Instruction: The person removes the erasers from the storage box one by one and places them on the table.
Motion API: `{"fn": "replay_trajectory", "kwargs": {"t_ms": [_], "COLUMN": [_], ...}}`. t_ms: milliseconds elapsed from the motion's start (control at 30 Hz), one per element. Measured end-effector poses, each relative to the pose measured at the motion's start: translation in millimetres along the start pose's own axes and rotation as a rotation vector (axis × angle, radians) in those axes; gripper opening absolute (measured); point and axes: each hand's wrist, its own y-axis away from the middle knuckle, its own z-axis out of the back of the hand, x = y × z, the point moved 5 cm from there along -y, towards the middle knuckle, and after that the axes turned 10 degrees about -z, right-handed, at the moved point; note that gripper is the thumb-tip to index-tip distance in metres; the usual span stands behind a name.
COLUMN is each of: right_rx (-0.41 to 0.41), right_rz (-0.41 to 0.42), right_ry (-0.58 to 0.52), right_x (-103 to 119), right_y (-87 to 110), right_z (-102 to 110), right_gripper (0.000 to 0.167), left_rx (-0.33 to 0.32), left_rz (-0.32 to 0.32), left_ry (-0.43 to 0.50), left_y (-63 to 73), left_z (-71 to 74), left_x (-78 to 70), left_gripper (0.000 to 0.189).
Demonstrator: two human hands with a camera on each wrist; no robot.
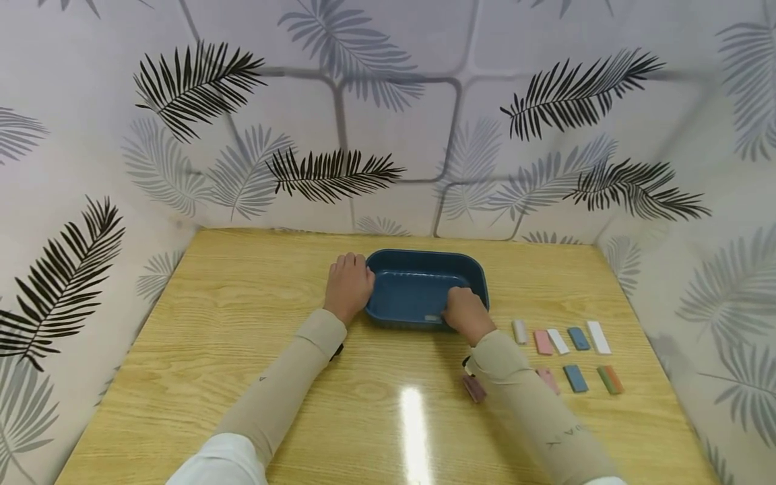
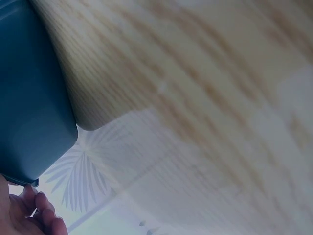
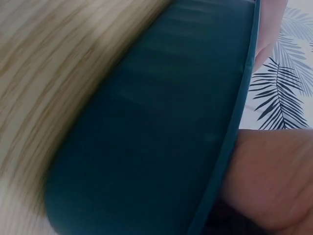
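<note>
A dark blue rectangular bin (image 1: pixel 418 296) with rounded corners sits on the wooden table. At its left end, my left hand (image 1: pixel 349 286) grips the rim; bent fingers (image 2: pixel 43 208) show beside the rim's corner in the left wrist view. My right hand (image 1: pixel 467 312) reaches over the near wall into the bin's right part, with its fingers curled downward. Beside those fingers, a small pale patch (image 1: pixel 433 317) shows on the bin floor. The bin's wall (image 3: pixel 146 127) blocks the right fingertips in the right wrist view, so I cannot tell whether they hold anything.
Right of the bin lie small eraser-like blocks in two rows, among them a white one (image 1: pixel 599 337), a blue one (image 1: pixel 575 378) and a green-and-orange one (image 1: pixel 610 379). A dark pink block (image 1: pixel 474 389) lies by the right wrist. Leaf-patterned walls (image 1: pixel 388 121) enclose the table (image 1: pixel 242 289).
</note>
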Motion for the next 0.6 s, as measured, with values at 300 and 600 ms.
{"fn": "replay_trajectory", "kwargs": {"t_ms": [300, 600], "right_rx": [0.075, 0.270], "right_rz": [0.022, 0.136], "right_ry": [-0.068, -0.029], "right_x": [12.5, 4.7], "right_y": [-6.6, -10.7], "right_z": [-14.5, -5.1], "right_gripper": [0.026, 0.013], "left_rx": [0.000, -0.003], "left_rz": [0.000, -0.003], "left_ry": [0.007, -0.001], "left_y": [2.5, 0.7], "left_z": [2.2, 2.9], "left_x": [-1.6, -2.3], "left_gripper": [0.022, 0.022]}}
